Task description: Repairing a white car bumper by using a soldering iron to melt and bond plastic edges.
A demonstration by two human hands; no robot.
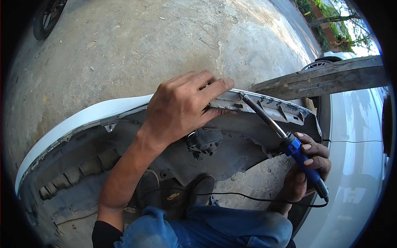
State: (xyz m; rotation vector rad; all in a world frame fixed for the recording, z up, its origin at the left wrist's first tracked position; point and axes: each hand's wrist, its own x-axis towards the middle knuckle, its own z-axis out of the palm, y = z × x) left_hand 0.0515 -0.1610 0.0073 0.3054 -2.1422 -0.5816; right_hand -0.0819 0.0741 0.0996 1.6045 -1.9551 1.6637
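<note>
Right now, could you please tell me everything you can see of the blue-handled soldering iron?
The soldering iron has a blue, plastic-looking handle, dark collar and slim metal barrel. A black cord leaves its lower end. Gripped in the right hand, it slants up and leftward, its tip at the white curved panel's edge; contact is unclear.

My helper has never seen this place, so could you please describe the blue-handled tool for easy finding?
Start at the white car along the right side. Just left of it, the right hand grips the tool, whose metal shaft points up-left toward the bumper. Only it has a blue handle and black cord.
</note>
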